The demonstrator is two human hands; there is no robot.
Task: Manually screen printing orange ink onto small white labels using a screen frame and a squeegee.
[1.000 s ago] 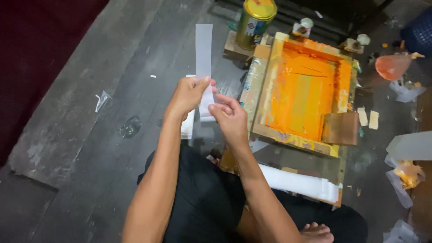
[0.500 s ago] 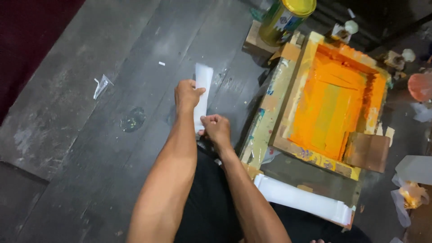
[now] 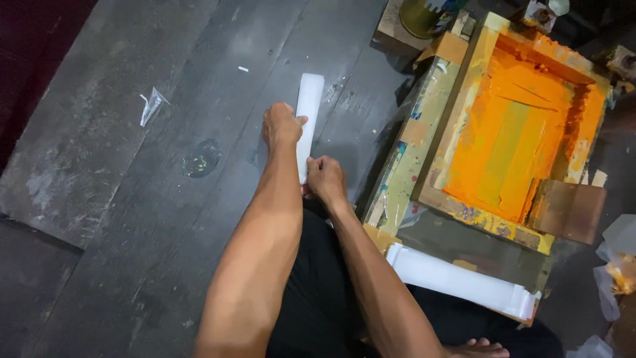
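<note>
I take the wooden printing frame [image 3: 424,149] as my landmark. It lies on the dark plank floor [image 3: 119,152], and it holds a thick coat of orange ink [image 3: 523,132] across its mesh, with a brown card scraper [image 3: 568,211] lying at its near right corner. Since half a second ago the view has slid left, so the frame now sits further right. The white strip [image 3: 309,116], just left of the frame, stands more upright than before and reads as a narrow band. To me that looks like a fold being pressed flat. My left hand [image 3: 281,124] has its grip closed on the strip's middle; my right hand [image 3: 324,179] pinches its near end. Behind the frame stands a paint tin [image 3: 424,14], its contents hidden. A white roll [image 3: 460,282] lies along the frame's near edge.
</note>
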